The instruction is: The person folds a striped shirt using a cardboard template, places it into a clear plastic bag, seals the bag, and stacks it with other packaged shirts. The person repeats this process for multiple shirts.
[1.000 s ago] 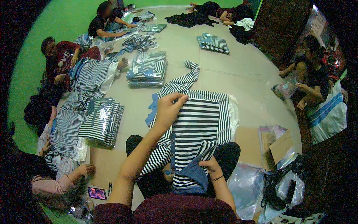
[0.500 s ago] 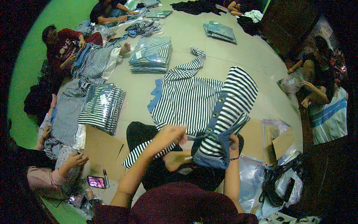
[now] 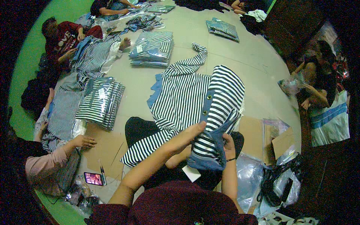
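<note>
A black-and-white striped long-sleeved shirt [image 3: 183,97] with blue denim-like trim is spread across the floor and my lap. Its near side is lifted and folded over, showing a blue button strip [image 3: 207,107]. My left hand [image 3: 193,132] is closed at the strip's lower end, its fingertips partly hidden by the cloth. At the shirt's right, my right hand [image 3: 229,146] grips the raised blue-edged part, thumb up. Below the blue edge hangs a small white tag [image 3: 191,173]. One striped sleeve [image 3: 146,148] lies over my left leg.
Bagged striped garments stand in stacks at left [image 3: 100,103] and ahead [image 3: 152,48], with a smaller pile [image 3: 223,29] farther off. Cardboard [image 3: 107,150], a lit phone [image 3: 93,179] and clear plastic bags [image 3: 249,180] lie close by. Several people sit around, one hand [image 3: 83,141] near my left.
My left hand has moved right and up onto the shirt's button strip. The raised part has shifted left. The white tag now shows fully, and the co-worker's hand at left has moved over the cardboard.
</note>
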Tool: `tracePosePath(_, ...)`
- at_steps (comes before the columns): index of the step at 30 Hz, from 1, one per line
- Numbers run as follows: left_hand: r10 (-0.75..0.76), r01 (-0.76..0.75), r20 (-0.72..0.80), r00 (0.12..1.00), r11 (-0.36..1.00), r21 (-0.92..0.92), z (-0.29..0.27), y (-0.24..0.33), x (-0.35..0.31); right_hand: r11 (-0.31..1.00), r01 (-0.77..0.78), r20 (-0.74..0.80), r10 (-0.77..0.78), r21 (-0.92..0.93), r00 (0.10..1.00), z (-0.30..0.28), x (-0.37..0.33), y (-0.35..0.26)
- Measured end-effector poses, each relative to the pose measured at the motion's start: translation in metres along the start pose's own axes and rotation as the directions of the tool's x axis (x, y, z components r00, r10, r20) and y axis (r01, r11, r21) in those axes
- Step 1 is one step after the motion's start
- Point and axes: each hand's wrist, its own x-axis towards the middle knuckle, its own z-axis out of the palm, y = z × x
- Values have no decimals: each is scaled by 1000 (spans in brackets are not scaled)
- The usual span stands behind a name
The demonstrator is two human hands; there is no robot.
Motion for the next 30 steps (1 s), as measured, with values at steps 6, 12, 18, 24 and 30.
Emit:
tracePosePath(6,-103,106,-40,994,989,106,-5,5,3,1000,4,-25,-4,-21,1000,6,0,-4)
tracePosePath(12,-104,129,-88,991,924,361,-25,-3,21,1000,-10,232,13,-13,973,2,2,-7)
tracePosePath(18,492,-267,-136,860,660,702,-44,-32,-16,985,172,30,-173,25,984,2,6,-18)
tracePosePath(24,-463,449,-27,886,871,-201,-52,-76,-61,986,3,303,-54,166,951,-10,3,-37)
tracePosePath(30,315,205,244,917,152,-967,-21,-112,3,967,246,161,-233,-62,959,-25,-7,-33)
